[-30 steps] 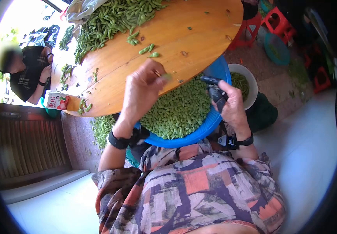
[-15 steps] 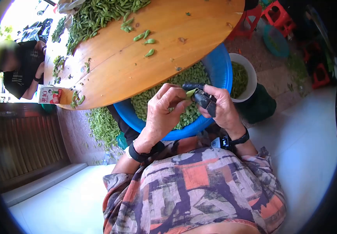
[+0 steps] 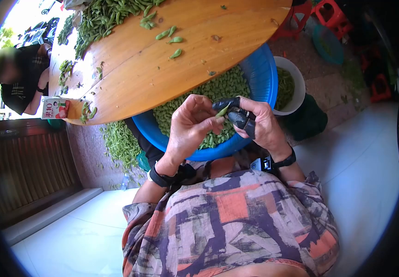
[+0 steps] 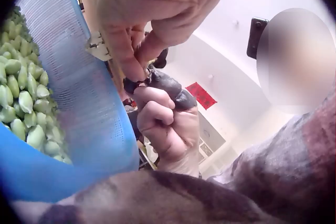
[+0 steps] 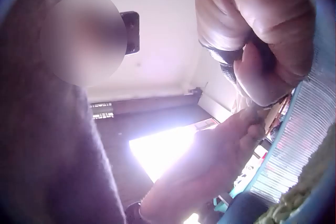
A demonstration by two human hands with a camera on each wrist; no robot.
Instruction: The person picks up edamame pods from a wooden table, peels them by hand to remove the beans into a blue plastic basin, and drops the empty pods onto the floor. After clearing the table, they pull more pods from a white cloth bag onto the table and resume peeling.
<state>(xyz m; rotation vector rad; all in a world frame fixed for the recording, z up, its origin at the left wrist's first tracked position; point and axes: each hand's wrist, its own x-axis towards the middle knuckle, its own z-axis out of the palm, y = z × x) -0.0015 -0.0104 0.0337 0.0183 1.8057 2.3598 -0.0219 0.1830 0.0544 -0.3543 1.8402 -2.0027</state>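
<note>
Over the tub, a green soybean pod (image 3: 223,111) is held between the two hands. My left hand (image 3: 191,123) pinches it with thumb and fingertips. My right hand (image 3: 265,123), its thumb and forefinger wrapped in black, grips the pod's other end between those two digits. In the left wrist view the black-wrapped thumb (image 4: 167,85) meets the left fingertips, and the pod is hidden behind them. Directly below, the blue tub (image 3: 266,87) holds a heap of shelled green beans (image 3: 218,87).
The wooden table (image 3: 139,87) reaches over the tub, bearing a pile of pods (image 3: 102,23), several loose pods and a carton (image 3: 55,108). A white bucket (image 3: 301,87) stands right of the tub. Empty husks (image 3: 121,143) lie on the floor. Another person (image 3: 22,78) sits far left.
My left hand has come from the table's edge to the right hand, bringing a pod. The hands have met over the tub, and the pod has tilted slightly between them.
</note>
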